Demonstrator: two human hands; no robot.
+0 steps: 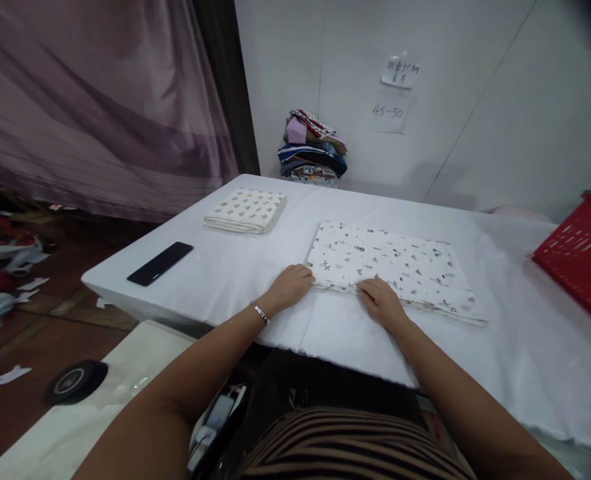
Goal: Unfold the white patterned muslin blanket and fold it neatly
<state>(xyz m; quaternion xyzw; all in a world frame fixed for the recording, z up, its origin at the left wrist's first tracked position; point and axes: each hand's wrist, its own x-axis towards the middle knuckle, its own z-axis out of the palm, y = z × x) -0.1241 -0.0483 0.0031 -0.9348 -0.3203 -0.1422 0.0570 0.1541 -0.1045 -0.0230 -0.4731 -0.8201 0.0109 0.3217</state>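
Note:
A white cloth (390,263) with small grey and tan prints lies folded in a long rectangle on the white-covered table. At its near left corner my left hand (291,285), with a metal bracelet on the wrist, has its fingers closed on the edge. Further right along the same near edge, my right hand (379,300) grips the layers, fingers on top and the thumb side low at the front. The fingertips of both hands are partly hidden. A second folded cloth (245,210), white with leaf-like prints, sits to the far left, apart from my hands.
A black phone (160,263) lies on the table (200,293) at the left. Behind the far edge stands a stack of folded fabrics (313,150) by the wall. A red basket (583,250) is at the right. Below left, a black roll (78,381) rests on a white surface.

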